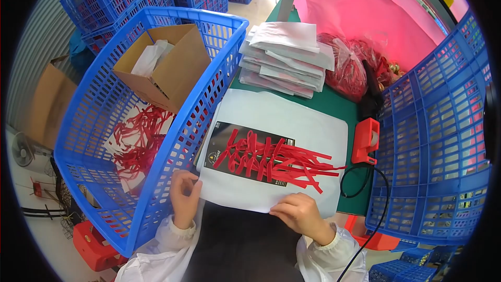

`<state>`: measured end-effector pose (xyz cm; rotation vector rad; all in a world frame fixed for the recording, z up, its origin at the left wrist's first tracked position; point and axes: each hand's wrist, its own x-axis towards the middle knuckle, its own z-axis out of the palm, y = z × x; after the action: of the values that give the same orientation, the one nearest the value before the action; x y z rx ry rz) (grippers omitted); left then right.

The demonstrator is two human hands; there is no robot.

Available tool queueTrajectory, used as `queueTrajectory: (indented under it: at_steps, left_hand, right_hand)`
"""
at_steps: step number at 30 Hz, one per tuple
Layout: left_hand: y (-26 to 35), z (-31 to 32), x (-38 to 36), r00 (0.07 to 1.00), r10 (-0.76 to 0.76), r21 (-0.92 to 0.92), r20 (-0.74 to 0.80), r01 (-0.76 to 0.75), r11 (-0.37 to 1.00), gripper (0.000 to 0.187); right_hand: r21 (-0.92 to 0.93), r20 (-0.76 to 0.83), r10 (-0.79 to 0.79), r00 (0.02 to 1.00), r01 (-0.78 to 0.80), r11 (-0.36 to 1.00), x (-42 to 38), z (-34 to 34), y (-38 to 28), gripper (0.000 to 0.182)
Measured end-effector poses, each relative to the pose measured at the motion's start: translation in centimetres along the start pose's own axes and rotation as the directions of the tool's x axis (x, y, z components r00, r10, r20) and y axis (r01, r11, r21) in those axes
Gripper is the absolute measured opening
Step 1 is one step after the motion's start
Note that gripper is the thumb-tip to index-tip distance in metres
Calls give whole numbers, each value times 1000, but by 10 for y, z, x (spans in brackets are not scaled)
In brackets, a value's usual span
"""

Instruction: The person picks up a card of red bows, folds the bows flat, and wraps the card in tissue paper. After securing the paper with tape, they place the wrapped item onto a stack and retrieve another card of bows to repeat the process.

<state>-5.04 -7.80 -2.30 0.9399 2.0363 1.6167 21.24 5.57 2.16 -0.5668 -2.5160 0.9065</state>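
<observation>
A stack of white paper sheets point(245, 109) lies in front of me on a green table. On it rests a black printed card point(222, 136), partly covered by several red ribbon loops point(255, 156) whose loose ends trail to the right. My left hand point(185, 198) has its fingers curled, thumb and forefinger pinched at the left edge of the paper near its front corner. The front edge of the paper is pinched by my right hand point(300, 214), right of the middle. How many sheets each hand grips is hidden.
Left stands a blue crate point(151, 177) with a cardboard box point(182, 68) and red ribbons point(138, 136). Folded white paper packs point(287, 36) are piled behind. Right are a bagged red bundle point(347, 70), a red tape dispenser point(366, 141), a black cable point(386, 203) and another blue crate point(422, 156).
</observation>
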Motion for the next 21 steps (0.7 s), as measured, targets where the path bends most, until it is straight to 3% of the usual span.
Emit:
queueTrajectory:
  at_steps: [3, 6, 9, 12, 15, 16, 18, 21]
  left_hand:
    - [5, -6, 2, 972, 188, 176, 142, -212, 961, 30]
    - [28, -6, 8, 894, 323, 187, 311, -390, 901, 36]
    - [39, -3, 12, 860, 309, 196, 407, -412, 890, 41]
    - [22, 1, 14, 904, 295, 216, 311, -369, 904, 31]
    - [6, 3, 24, 945, 258, 53, 202, -274, 960, 20]
    - [16, 11, 28, 965, 222, 4, 138, -225, 974, 8]
    - [13, 16, 35, 987, 111, -44, 115, -107, 993, 6]
    - [8, 28, 46, 993, 38, -160, 108, -20, 987, 3]
  right_hand:
    - [134, 17, 50, 999, -52, 990, 7, -5, 4, 10]
    - [214, 29, 115, 993, -119, 970, 11, -7, 7, 12]
    - [221, 41, 232, 972, -235, 947, 16, -13, 6, 9]
    - [209, -60, 267, 962, -250, 946, 23, -15, 5, 7]
    - [168, -143, 250, 958, -226, 960, 29, -18, 3, 6]
    - [165, -160, 250, 955, -224, 961, 30, -19, 2, 9]
    - [158, -194, 248, 949, -219, 963, 30, -24, 1, 16]
    - [48, -145, 231, 962, -226, 973, 21, -44, -4, 47]
